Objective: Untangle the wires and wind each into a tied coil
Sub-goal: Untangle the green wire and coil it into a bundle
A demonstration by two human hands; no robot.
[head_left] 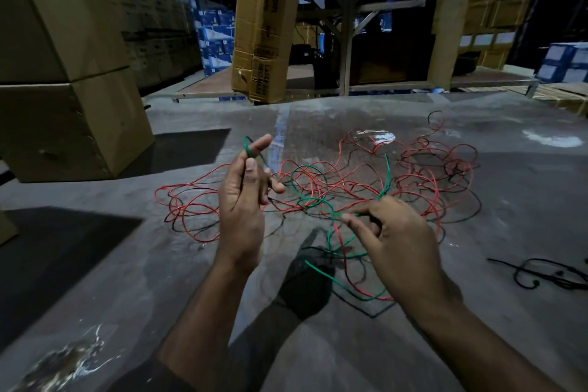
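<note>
left hand (243, 191) raised upright, green wire (386, 178) looped on forefinger, pinched | right hand (393, 232) lower, same wire pinched | both above wire tangle (366, 181)

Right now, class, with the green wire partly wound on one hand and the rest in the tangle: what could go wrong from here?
1. The green wire still threads through the red wire and black wire loops; pulling with the right hand may tighten a knot.
2. The few green turns sit on the left hand's index finger and could slip off.
3. Pulling may drag the whole tangle across the table.
</note>
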